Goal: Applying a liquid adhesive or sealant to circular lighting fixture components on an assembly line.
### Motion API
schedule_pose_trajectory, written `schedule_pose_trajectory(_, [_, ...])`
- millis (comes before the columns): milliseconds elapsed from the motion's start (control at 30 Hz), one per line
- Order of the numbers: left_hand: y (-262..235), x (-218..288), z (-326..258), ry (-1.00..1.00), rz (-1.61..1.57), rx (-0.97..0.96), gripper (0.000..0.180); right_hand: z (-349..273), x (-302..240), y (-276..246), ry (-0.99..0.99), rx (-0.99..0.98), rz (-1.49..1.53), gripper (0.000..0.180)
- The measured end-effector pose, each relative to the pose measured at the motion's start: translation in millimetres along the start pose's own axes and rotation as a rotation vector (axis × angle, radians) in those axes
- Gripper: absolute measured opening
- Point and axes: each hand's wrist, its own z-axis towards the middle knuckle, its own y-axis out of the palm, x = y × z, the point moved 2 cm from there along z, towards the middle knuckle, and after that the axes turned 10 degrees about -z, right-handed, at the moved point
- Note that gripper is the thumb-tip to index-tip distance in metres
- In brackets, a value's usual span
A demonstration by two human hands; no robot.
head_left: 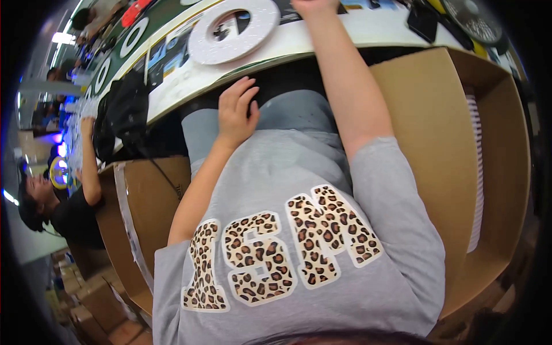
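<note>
My left hand rests over my lap near the table edge, fingers loosely stretched and apart, with nothing in it. My right arm reaches out over the white table. My right hand is at the top edge of the picture and mostly cut off, so its fingers and anything in them are hidden. A white ring-shaped disc with a wide hole lies on the table, left of my right hand, its rim close to the table's front edge. Dark printed sheets show beside it and through its hole.
Open cardboard boxes stand on my right and left; the right one holds a white ribbed stack. A round fan and a black object lie far right. Black cloth hangs at left, near a co-worker.
</note>
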Motion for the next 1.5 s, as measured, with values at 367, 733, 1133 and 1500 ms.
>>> schedule_pose_trajectory(367, [4.1,-1.6,7.0,-0.002,-0.033,-0.004,0.038,-4.4,-5.5,5.3,0.022,-0.055,0.04,0.045])
schedule_pose_trajectory(733, [-23.8,1.3,28.5,-0.096,-0.14,0.182,0.029,-27.9,-8.2,9.4,0.064,0.011,-0.032,0.051])
schedule_pose_trajectory(1133, [-73.9,-69.7,51.7,-0.26,-0.259,0.479,0.028,-42.0,-4.4,22.2,0.07,0.115,-0.15,0.047])
schedule_pose_trajectory(1500, [-99.5,-108.9,69.3,-0.409,-0.398,0.48,0.025,-46.9,11.4,78.8,-0.045,0.211,-0.501,0.033])
